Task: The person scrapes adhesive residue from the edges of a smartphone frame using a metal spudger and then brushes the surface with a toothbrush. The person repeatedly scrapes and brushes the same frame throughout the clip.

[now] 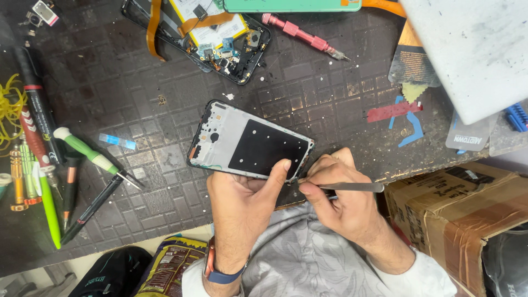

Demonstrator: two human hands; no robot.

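On the dark mat (165,99), left hand (242,203) grips phone frame's (250,142) edge; right hand (344,206) pinches, seemingly, tweezers (352,187).

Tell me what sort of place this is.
Probably a phone repair bench: an empty phone frame under the hands, an opened phone showing its circuit boards, and screwdrivers on a dark work mat.

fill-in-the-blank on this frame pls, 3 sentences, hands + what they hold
1. The left hand steadies the near edge of the phone ____, which lies on the dark mat.
2. The right hand holds metal ____, tips at the frame's near right corner.
3. The green-handled screwdriver lies to the ____ of the phone frame.

Missing words: frame; tweezers; left
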